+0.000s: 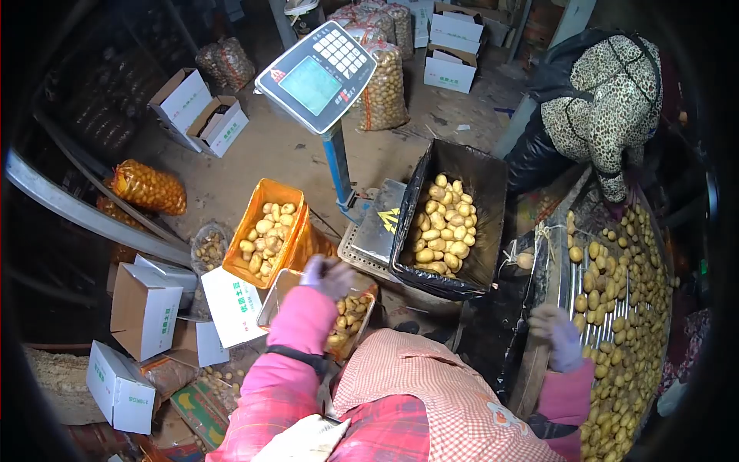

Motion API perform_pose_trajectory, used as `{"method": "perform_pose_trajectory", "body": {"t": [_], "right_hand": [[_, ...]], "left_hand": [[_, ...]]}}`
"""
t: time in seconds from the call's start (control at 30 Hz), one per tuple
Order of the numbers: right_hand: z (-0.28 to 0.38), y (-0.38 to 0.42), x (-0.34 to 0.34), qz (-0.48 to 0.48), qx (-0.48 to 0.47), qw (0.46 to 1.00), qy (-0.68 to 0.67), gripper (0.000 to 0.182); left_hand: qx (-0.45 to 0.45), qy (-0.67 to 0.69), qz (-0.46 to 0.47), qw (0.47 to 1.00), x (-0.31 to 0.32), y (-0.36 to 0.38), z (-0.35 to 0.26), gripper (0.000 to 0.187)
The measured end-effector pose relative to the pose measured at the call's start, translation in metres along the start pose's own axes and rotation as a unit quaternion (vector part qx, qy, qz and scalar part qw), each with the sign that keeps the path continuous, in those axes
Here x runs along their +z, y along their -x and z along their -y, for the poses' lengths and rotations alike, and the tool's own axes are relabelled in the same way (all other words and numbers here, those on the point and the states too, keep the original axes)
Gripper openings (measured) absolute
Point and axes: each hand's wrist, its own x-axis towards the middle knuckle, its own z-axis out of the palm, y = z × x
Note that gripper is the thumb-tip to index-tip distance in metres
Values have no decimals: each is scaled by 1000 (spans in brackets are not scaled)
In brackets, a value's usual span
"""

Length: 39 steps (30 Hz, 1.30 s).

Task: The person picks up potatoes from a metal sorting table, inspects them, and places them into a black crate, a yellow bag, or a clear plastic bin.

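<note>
Hovering at the far rim of the pale crate point(269, 304), left hand point(328, 277) appears released, fingers blurred, no potato visible in grip. Head view: right hand point(556, 335) also appears released, fingers apart, beside the roller bed point(574, 289); contact with its edge cannot be told. Potatoes point(608, 369) cover much of the bed; more lie in the pale crate, orange crate point(242, 225) and black-lined bin point(486, 223). Scale display point(311, 86) stands beyond.

centre evenly lit | rim black, vignetted | edges bowed | left hand point(329, 277) slightly blurred | white box panel point(232, 306) bright
</note>
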Motion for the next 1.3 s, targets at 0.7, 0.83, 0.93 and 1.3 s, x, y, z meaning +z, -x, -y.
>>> {"method": "perform_pose_trajectory", "body": {"t": [0.7, 0.83, 0.93, 1.3], "right_hand": [[-100, 103, -187, -311, 337, 753, 473, 66], [-119, 68, -166, -389, 244, 804, 378, 57], [-90, 51, -131, -362, 236, 780, 453, 52], [-53, 158, -171, -173, 323, 861, 353, 55]], "left_hand": [[-287, -421, 526, 681, 155, 112, 212, 68], [-327, -477, 521, 628, 183, 146, 225, 65], [-323, -501, 570, 566, 191, 151, 254, 63], [-224, -534, 749, 322, 217, 169, 313, 48]]}}
